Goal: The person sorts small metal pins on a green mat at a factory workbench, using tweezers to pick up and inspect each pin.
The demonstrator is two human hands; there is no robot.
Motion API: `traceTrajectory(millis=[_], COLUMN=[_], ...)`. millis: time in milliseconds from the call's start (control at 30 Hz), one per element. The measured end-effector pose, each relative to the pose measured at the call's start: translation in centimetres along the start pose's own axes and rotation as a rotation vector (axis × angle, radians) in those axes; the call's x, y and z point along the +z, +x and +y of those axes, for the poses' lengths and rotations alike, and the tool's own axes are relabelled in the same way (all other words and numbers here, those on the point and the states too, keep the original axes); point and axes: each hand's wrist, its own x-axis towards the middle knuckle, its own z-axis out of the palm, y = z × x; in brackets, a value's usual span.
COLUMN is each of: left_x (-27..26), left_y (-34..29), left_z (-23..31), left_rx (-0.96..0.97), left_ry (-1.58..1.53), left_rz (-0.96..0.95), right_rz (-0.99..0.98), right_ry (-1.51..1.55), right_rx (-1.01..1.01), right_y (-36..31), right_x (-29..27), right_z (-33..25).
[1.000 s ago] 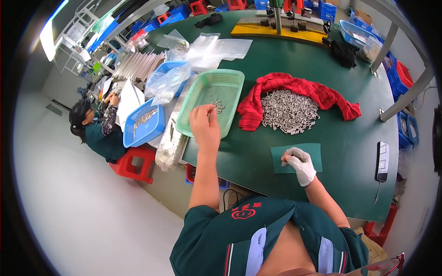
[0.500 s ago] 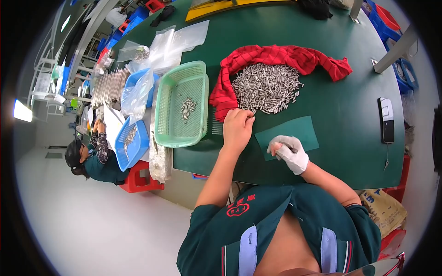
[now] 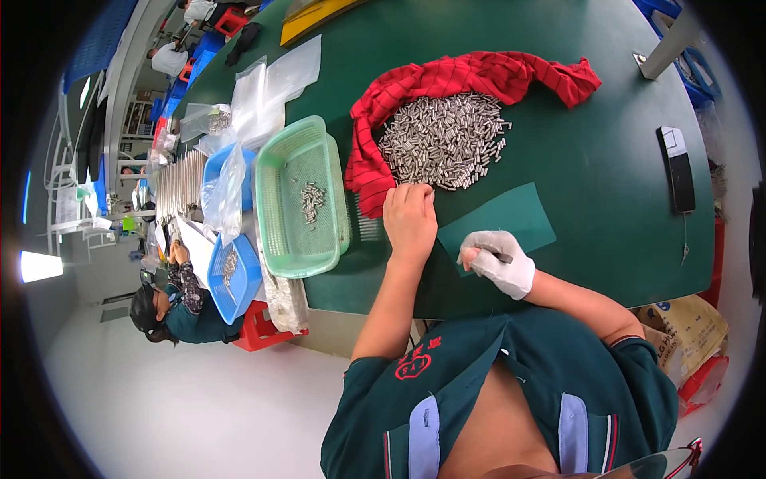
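A heap of small shiny metal cylinders [image 3: 447, 140] lies on the green table, with a red checked cloth [image 3: 471, 73] curved around its far and left sides. My bare left hand [image 3: 410, 222] rests at the heap's near left edge, fingers curled and pressed together; what they hold, if anything, is hidden. To its right, my right hand [image 3: 507, 267] wears a white glove with some fingertips bare. Its fingers are closed around a slim dark object [image 3: 503, 258], mostly covered by the hand. Under and beyond this hand lies a green sheet [image 3: 511, 217].
Left of the cloth stands a light green basket [image 3: 267, 191] with some cylinders inside. Beyond it are blue trays [image 3: 249, 279] and clear plastic bags [image 3: 299, 68]. A phone [image 3: 677, 169] lies at the right. A co-worker [image 3: 187, 307] sits at the far left.
The whole view has shifted and tilted slightly, so the table's things sit differently. My hands keep nearly the same places and grips; the dark object in my right hand shows more clearly.
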Motion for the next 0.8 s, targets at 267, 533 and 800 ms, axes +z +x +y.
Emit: traceTrajectory(millis=[267,533,800], left_x=[0.0,-1.8,-3.2], left_y=[0.2,-1.4,-2.2], left_z=[0.3,0.9,1.9], left_rx=[0.011,-0.301,-0.258], left_ry=[-0.049,-1.173,-1.241], left_rz=[-0.045,-0.139,-0.162], right_rz=[0.028,0.033,0.096], right_ry=[-0.016,-0.01,0.05], right_rx=[0.012,0.011,0.006], right_y=[0.2,0.0,-0.2], right_x=[-0.1,0.0,0.2], right_z=[0.5,0.6,1.3])
